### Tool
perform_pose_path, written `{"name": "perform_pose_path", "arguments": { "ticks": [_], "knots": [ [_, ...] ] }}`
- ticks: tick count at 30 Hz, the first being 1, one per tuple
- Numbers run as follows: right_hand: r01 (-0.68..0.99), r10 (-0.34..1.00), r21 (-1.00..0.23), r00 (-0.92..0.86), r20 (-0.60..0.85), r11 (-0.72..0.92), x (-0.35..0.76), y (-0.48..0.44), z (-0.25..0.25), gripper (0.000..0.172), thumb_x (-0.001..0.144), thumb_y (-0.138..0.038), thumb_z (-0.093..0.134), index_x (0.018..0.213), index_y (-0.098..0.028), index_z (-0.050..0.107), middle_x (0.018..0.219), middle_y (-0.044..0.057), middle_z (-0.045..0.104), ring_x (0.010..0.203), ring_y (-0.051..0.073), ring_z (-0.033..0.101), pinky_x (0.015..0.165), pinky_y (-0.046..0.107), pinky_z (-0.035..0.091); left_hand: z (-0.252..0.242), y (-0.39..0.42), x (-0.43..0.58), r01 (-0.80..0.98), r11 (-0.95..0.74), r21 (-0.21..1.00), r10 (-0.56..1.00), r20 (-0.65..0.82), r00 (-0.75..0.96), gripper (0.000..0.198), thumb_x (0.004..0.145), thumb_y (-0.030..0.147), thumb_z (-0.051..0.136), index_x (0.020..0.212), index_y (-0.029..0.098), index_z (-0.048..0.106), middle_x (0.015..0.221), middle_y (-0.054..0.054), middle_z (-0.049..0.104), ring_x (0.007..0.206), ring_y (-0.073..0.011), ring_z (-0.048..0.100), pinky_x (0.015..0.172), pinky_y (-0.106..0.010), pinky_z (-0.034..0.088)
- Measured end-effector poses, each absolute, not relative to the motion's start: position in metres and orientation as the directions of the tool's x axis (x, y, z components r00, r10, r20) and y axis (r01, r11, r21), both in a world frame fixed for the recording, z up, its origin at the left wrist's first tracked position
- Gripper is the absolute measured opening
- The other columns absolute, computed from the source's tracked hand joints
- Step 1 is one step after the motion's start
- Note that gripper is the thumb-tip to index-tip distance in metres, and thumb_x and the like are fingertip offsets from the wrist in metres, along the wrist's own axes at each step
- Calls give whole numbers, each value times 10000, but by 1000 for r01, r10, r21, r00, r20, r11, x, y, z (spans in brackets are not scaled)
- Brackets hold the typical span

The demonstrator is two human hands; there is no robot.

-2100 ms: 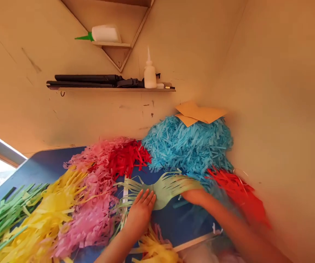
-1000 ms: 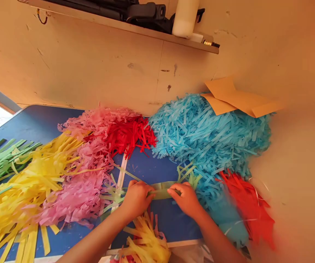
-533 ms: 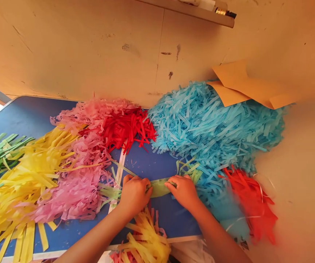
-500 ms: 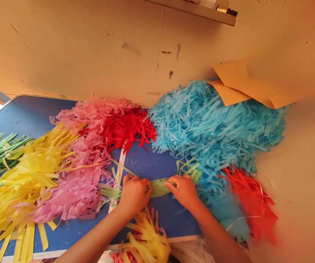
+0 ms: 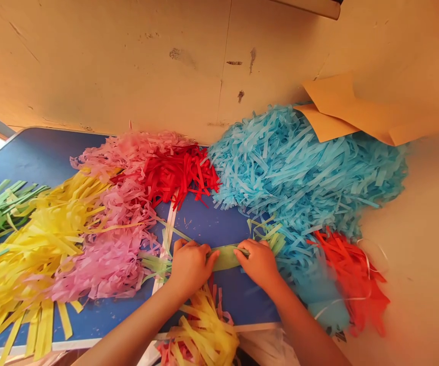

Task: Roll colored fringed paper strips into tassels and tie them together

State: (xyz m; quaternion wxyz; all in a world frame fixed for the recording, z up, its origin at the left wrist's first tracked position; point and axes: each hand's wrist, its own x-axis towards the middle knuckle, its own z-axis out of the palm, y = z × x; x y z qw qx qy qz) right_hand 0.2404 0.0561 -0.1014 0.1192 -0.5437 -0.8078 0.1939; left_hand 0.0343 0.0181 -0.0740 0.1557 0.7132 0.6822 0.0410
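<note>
A strip of light green tissue paper, fringed at both ends, stretches between my two hands just over the blue table. My left hand is closed on its left part, with the thumb toward the middle. On the right part, my right hand pinches the paper between thumb and fingers. Pale green fringe sticks out past my left hand, and more fringe shows beyond my right. Below my hands, a yellow fringe bunch with some pink-red strips hangs at the table's front edge.
Pink, yellow and green fringe heaps cover the left of the blue table. Red fringe lies at the back. A large blue fringe heap with brown paper on it fills the right, beside red fringe.
Both hands keep their hold on the green tissue paper, and the stretch showing between them is slightly shorter. The camera view has shifted a little.
</note>
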Motion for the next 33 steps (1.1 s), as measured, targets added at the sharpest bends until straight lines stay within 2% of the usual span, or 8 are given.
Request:
{"name": "perform_pose_path", "arguments": {
  "ticks": [17, 20, 22, 24, 26, 28, 30, 33],
  "knots": [
    [826, 941, -478, -339, 2, 299, 247, 56, -106, 158, 857, -241, 603, 701, -222, 612, 775, -21, 680, 742, 168, 617, 770, 324, 299, -79, 21, 39, 980, -48, 195, 988, -138, 76, 314, 896, 380, 538, 693, 209, 707, 650, -79, 690, 712, -262, 651, 792, -431, 356],
    [834, 941, -459, -339, 11, 306, 246, 57, -108, 151, 852, -234, 606, 703, -219, 598, 785, -17, 683, 730, 167, 614, 770, 323, 308, -78, 19, 40, 983, -37, 182, 991, -122, 60, 298, 904, 396, 545, 746, 201, 706, 650, -73, 684, 727, -271, 646, 811, -450, 363],
    [837, 941, -452, -337, 19, 308, 245, 57, -109, 130, 856, -230, 605, 728, -219, 588, 786, -16, 676, 736, 170, 615, 765, 323, 312, -78, 17, 41, 984, -46, 172, 996, -74, 59, 246, 915, 379, 547, 873, 197, 706, 761, -80, 710, 815, -282, 642, 866, -472, 356],
    [848, 945, -431, -325, 39, 309, 244, 58, -108, 86, 851, -236, 620, 779, -218, 577, 794, -8, 664, 761, 186, 615, 755, 328, 314, -79, 17, 41, 975, -162, 154, 987, 17, 162, 197, 931, 302, 540, 1027, 205, 682, 979, -96, 716, 950, -281, 615, 925, -470, 343],
    [878, 953, -371, -289, 91, 301, 244, 58, -103, 84, 831, -239, 651, 845, -212, 572, 837, 20, 658, 816, 218, 610, 752, 341, 315, -82, 17, 39, 915, -382, 130, 924, 67, 376, 176, 930, 223, 539, 1049, 222, 669, 1095, -85, 685, 999, -256, 584, 920, -426, 363],
    [922, 960, -282, -226, 166, 266, 247, 58, -95, 120, 819, -215, 660, 908, -201, 581, 911, 61, 655, 884, 258, 592, 772, 366, 314, -82, 17, 37, 822, -557, 120, 830, 44, 556, 135, 916, 182, 552, 951, 217, 677, 1000, -58, 689, 907, -219, 585, 872, -385, 394],
    [934, 947, -229, -221, 235, 274, 251, 56, -86, 137, 831, -152, 611, 960, -192, 592, 982, 90, 651, 939, 275, 571, 820, 394, 310, -81, 16, 37, 784, -609, 118, 791, 22, 611, 91, 887, 194, 582, 890, 203, 672, 897, -41, 683, 830, -207, 584, 908, -410, 395],
    [766, 809, -262, -553, 198, 587, 254, 48, -76, 250, 785, -64, 540, 995, -190, 590, 1017, 81, 655, 949, 239, 562, 911, 398, 304, -75, 11, 39, 811, -575, 106, 817, 34, 575, 157, 827, 286, 627, 944, 190, 670, 929, -57, 687, 872, -247, 598, 1052, -548, 291]
  ]
}}
